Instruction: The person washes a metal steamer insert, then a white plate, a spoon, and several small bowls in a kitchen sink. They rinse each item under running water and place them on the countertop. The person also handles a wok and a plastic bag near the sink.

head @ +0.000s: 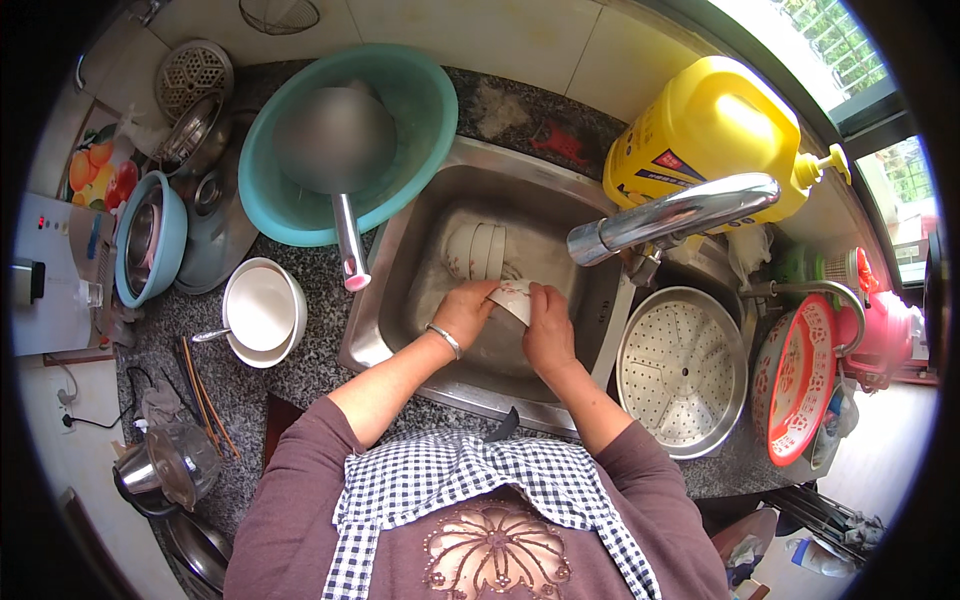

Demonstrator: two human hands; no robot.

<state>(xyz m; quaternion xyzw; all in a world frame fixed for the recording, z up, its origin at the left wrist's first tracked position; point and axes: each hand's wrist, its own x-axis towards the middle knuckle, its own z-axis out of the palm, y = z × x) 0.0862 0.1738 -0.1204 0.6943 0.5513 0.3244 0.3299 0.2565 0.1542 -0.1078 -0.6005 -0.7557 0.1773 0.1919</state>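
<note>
Both hands are low inside a stainless steel sink [420,330]. Between them they hold a white bowl [514,300] with a reddish floral pattern, tilted on its side. My left hand [466,313], with a silver bangle on its wrist, grips the bowl's left edge. At the opposite edge, my right hand [547,330] has its fingers around the rim. Just beyond the hands, several nested bowls [476,251] with similar flowers lie on their sides on the sink floor. A chrome faucet [675,214] reaches over the sink from the right.
A teal plastic basin [259,172] holding a long-handled metal ladle [349,240] overlaps the sink's back left corner. White bowls [262,311] stack on the granite counter at left. Right of the sink are a yellow pump jug [697,127], a perforated steamer pan [682,375] and a red-rimmed enamel basin [802,382].
</note>
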